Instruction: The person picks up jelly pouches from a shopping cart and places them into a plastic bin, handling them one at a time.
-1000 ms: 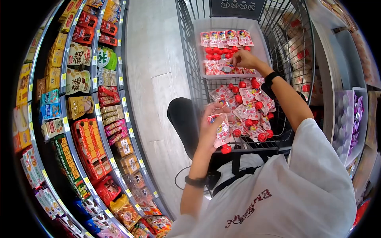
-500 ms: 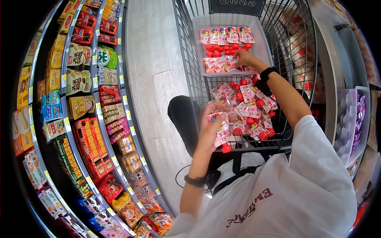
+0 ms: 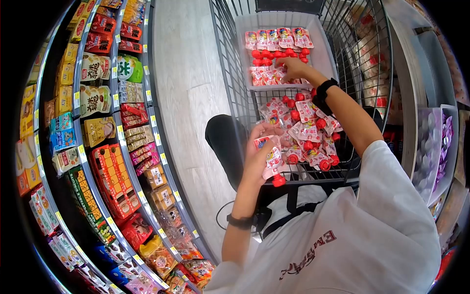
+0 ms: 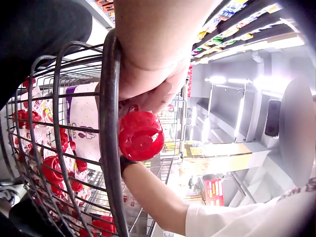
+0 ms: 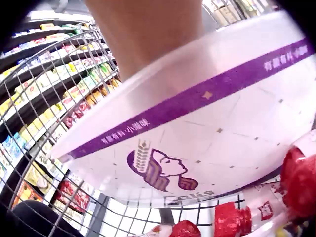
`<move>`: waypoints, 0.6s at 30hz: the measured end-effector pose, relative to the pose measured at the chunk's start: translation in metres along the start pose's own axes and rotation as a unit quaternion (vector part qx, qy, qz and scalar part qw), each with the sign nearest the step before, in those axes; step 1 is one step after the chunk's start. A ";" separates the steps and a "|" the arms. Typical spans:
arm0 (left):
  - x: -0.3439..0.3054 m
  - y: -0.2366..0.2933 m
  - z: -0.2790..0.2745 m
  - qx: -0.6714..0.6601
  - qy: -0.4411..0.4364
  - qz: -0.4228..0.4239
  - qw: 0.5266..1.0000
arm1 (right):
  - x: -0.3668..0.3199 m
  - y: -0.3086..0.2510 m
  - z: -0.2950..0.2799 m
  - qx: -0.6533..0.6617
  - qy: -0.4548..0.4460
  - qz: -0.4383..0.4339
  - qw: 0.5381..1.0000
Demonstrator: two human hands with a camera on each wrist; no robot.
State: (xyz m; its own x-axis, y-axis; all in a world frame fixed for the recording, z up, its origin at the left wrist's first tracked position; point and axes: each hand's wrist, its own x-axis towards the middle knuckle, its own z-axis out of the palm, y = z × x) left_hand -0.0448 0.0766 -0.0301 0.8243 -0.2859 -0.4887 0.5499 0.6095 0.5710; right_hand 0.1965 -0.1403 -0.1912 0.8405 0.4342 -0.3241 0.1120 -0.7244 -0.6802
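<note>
In the head view, my left hand (image 3: 255, 159) holds a pink-white pouch (image 3: 274, 160) with its red cap pointing down, beside the cart's near rim. The left wrist view shows that red cap (image 4: 141, 136) below the left hand (image 4: 148, 89). My right hand (image 3: 296, 69) reaches into the translucent bin (image 3: 325, 61), fingers spread over the front row of pouches (image 3: 264, 76). A back row of pouches (image 3: 274, 40) lies in the same bin, caps toward the front row. The bin's wall (image 5: 222, 123) hides the right fingers in the right wrist view.
Loose red-capped pouches (image 3: 308, 131) lie piled in the wire cart (image 3: 231, 73) between bin and body. Snack shelves (image 3: 117, 122) line the left, across a pale floor aisle (image 3: 183, 98). A bin with purple packets (image 3: 443, 147) stands at the right.
My right hand has shifted slightly left over the bin, and its fingers have spread. The left hand still holds its pouch, nearly in the same place.
</note>
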 end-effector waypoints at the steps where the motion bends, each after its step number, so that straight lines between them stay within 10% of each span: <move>1: 0.000 0.001 -0.001 -0.006 0.002 -0.009 1.000 | 0.001 0.001 0.002 0.005 -0.023 0.015 1.000; 12: -0.001 -0.001 0.000 -0.015 0.025 0.009 1.000 | -0.025 -0.057 -0.046 -0.105 0.000 -0.039 0.994; 18: 0.000 0.001 0.006 -0.022 0.041 0.006 0.999 | -0.087 -0.128 -0.039 -0.159 -0.345 -0.051 0.924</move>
State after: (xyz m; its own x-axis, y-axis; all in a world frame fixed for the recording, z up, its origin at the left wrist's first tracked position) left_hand -0.0435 0.0729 -0.0258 0.8154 -0.2180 -0.5363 0.5331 0.6440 0.5487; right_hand 0.1297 -0.1066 -0.0502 0.2917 0.6670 -0.6856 0.4139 -0.7342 -0.5381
